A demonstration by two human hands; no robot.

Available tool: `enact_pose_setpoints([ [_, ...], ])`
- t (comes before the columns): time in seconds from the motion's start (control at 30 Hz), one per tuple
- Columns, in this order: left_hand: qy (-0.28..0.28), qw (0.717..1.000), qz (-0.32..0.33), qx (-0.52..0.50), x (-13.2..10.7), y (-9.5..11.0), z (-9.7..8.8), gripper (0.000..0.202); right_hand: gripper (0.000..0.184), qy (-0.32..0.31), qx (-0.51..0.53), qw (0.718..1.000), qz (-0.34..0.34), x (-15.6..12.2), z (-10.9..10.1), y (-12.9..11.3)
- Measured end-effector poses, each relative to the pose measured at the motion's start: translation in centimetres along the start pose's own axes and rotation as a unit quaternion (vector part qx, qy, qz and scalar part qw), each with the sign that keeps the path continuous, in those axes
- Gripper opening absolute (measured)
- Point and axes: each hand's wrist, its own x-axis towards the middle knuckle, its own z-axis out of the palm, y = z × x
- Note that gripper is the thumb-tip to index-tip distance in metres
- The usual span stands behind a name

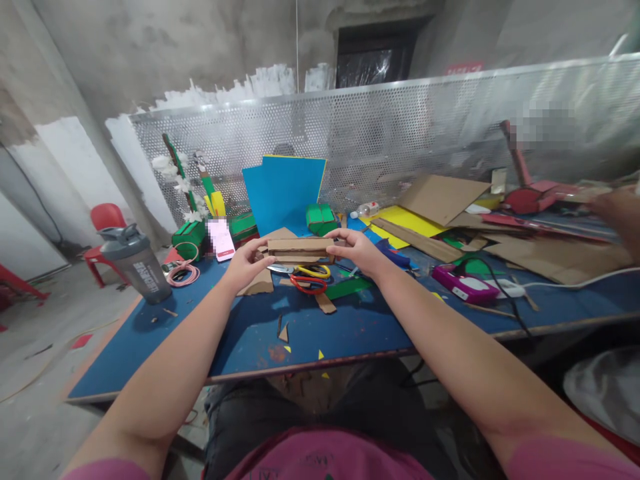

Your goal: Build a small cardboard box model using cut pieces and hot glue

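Observation:
Between my two hands a small folded cardboard box (300, 249) is held level above the table. My left hand (248, 263) grips its left end, thumb along the near side. At the right end my right hand (356, 252) pinches it with thumb and fingers. Just below lie scissors with red handles (309, 285) and another pair with yellow handles (316, 271), partly covered by the box. A green strip (350, 287) and a cardboard scrap (326, 304) rest close by. Behind the box stands a green block (321, 219).
On the left are a grey shaker bottle (136, 263), pink tape rolls (183, 274) and a phone (221, 240). Blue sheets (287, 193) lean on the perforated metal screen (370, 133). Cardboard sheets (445, 199) and a purple device (465, 285) with cables occupy the right. Another person's hand (620, 217) shows far right.

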Motion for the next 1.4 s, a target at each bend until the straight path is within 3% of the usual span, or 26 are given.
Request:
enact_pose_setpoints([
  [0.97, 0.005, 1.000, 0.008, 0.004, 0.0, 0.1, 0.3, 0.060, 0.057, 0.002, 0.017, 1.000, -0.014, 0.1, -0.1, 0.4],
  [1.4, 0.005, 0.997, 0.073, 0.036, -0.1, 1.0, 0.0, 0.057, 0.069, 0.012, 0.002, 0.996, -0.092, -0.2, 0.1, -0.1],
])
